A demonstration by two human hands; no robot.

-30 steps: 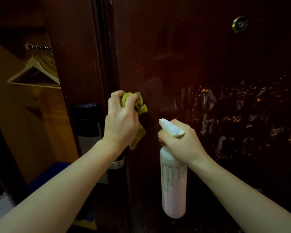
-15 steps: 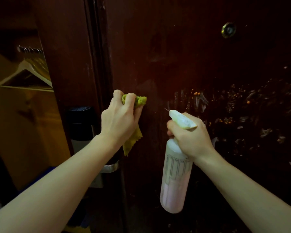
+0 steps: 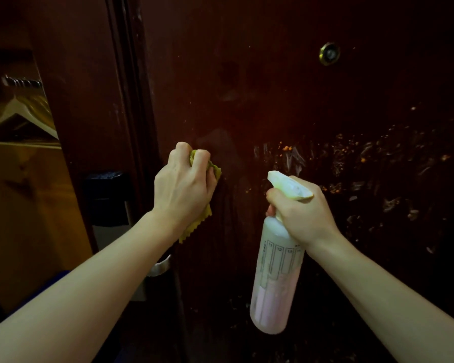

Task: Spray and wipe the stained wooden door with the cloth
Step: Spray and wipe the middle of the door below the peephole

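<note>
The left hand [image 3: 185, 188] grips a bunched yellow cloth [image 3: 197, 224] against the dark door [image 3: 260, 87]. The right hand [image 3: 303, 212] holds a spray bottle [image 3: 275, 281] by its neck, nozzle toward the door. Orange-flecked smears [image 3: 378, 174] lie right of the bottle, a peephole [image 3: 329, 53] above.

From my seat I see two bare forearms entering from the lower corners of the frame, no sleeves in view. My left hand [image 3: 185, 189] and right hand [image 3: 303, 213] wear no gloves, rings or watch.
</note>
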